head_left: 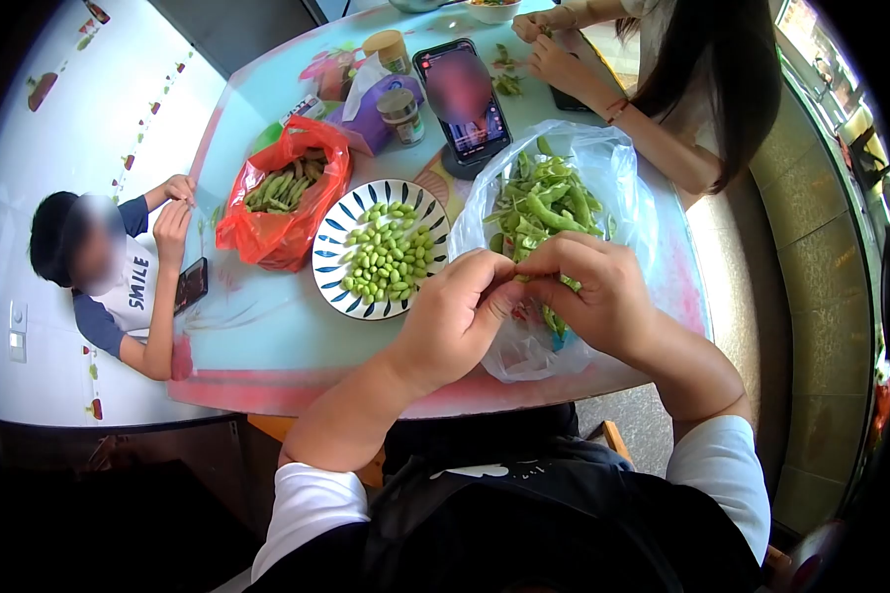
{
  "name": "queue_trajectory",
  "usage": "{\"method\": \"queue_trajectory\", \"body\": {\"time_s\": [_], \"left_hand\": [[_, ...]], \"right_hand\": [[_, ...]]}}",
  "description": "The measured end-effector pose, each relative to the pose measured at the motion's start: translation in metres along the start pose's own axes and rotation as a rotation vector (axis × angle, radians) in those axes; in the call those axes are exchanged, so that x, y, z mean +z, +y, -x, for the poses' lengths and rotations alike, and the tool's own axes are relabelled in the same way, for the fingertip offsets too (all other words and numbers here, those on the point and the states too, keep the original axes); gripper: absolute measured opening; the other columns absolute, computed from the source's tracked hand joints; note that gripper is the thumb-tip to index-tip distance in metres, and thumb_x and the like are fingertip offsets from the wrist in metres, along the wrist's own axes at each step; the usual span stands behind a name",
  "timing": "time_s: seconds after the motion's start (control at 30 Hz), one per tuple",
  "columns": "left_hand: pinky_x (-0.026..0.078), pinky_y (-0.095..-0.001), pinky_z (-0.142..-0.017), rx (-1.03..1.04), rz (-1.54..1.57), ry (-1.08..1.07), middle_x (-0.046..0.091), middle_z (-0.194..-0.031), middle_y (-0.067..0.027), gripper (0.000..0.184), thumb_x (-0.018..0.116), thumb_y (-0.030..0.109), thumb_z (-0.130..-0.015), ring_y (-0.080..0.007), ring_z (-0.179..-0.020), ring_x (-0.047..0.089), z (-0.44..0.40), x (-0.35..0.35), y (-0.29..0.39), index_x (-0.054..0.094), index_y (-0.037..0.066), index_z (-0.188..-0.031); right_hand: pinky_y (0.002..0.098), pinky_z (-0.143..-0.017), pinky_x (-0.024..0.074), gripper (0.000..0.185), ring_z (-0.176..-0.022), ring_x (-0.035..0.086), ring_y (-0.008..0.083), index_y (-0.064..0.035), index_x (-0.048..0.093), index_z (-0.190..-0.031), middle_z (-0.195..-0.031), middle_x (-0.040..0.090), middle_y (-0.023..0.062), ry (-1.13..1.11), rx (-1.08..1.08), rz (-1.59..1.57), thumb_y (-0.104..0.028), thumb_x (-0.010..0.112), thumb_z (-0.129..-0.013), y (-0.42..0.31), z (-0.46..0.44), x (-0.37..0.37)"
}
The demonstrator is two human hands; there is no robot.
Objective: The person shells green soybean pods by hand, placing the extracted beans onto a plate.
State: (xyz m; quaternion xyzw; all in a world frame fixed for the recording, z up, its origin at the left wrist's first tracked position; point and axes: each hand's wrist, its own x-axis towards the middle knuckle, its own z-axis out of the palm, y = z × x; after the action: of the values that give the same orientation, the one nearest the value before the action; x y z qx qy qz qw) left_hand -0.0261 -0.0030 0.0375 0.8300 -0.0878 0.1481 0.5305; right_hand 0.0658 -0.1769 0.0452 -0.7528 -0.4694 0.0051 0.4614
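Over the near edge of the clear plastic bag (635, 188), my left hand (453, 314) and my right hand (600, 295) meet fingertip to fingertip. Both are closed in a pinch on a small green bean pod (521, 280), mostly covered by the fingers. Green bean pods (552, 205) and leafy bits fill the bag beneath and beyond my right hand. Left of my left hand sits a round white plate (328, 219) with dark blue marks round its rim. Shelled green beans (391, 255) lie piled in its middle.
A red plastic bag (250, 235) of pods stands left of the plate. Behind are a phone (485, 140) on a stand, a purple tissue box (368, 130) and jars (401, 115). One person's hands (173, 222) are at left, another's (564, 67) at the far right.
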Motion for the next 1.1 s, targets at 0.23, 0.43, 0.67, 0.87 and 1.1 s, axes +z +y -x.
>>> {"method": "queue_trajectory", "body": {"time_s": [0.23,0.43,0.67,0.87,1.1], "left_hand": [[0.049,-0.0367,-0.067,0.037,-0.112,-0.003,0.063,-0.083,-0.0165,0.007,0.060,0.006,-0.093,-0.0302,-0.073,0.064,-0.001,-0.004,-0.004,0.060,-0.001,-0.095],[0.045,-0.0312,-0.062,-0.215,0.125,0.017,0.061,-0.078,-0.0131,0.004,0.058,0.003,-0.094,-0.0220,-0.067,0.058,0.008,0.010,-0.009,0.058,-0.001,-0.093],[0.046,-0.0336,-0.061,0.048,-0.181,0.064,0.061,-0.079,-0.0164,0.006,0.050,0.000,-0.095,-0.0273,-0.066,0.060,0.007,0.009,-0.010,0.056,-0.003,-0.093],[0.040,-0.0280,-0.057,-0.187,0.103,-0.047,0.055,-0.074,-0.0048,0.012,0.050,0.006,-0.099,-0.0129,-0.061,0.048,0.009,0.008,-0.012,0.056,-0.001,-0.091],[0.031,-0.0226,-0.052,-0.689,0.889,-0.224,0.046,-0.074,0.0016,0.022,0.048,0.022,-0.103,-0.0072,-0.059,0.037,0.007,-0.004,-0.018,0.054,0.005,-0.089]], "right_hand": [[0.0368,-0.061,0.0521,0.016,-0.070,0.065,0.0295,-0.0063,0.068,-0.092,-0.077,0.063,0.0095,0.033,-0.110,0.001,-0.003,0.071,-0.076,0.004,0.000,0.006],[0.0372,-0.066,0.0522,0.028,-0.073,0.063,0.0297,-0.0008,0.062,-0.100,-0.084,0.062,0.0107,0.048,-0.347,0.236,-0.003,0.067,-0.073,0.009,0.001,0.011],[0.0370,-0.074,0.0491,0.025,-0.080,0.057,0.0280,-0.0006,0.057,-0.098,-0.086,0.056,0.0100,-0.028,-0.316,0.343,-0.008,0.063,-0.075,-0.003,0.001,0.012],[0.0364,-0.072,0.0478,0.012,-0.076,0.055,0.0261,-0.0037,0.053,-0.088,-0.080,0.052,0.0088,-0.092,-0.355,0.435,-0.012,0.056,-0.079,0.002,0.001,0.013],[0.0340,-0.069,0.0468,0.014,-0.075,0.055,0.0225,-0.0053,0.053,-0.085,-0.077,0.051,0.0062,-0.115,-0.462,0.550,-0.015,0.058,-0.076,0.005,-0.003,0.008]]}}
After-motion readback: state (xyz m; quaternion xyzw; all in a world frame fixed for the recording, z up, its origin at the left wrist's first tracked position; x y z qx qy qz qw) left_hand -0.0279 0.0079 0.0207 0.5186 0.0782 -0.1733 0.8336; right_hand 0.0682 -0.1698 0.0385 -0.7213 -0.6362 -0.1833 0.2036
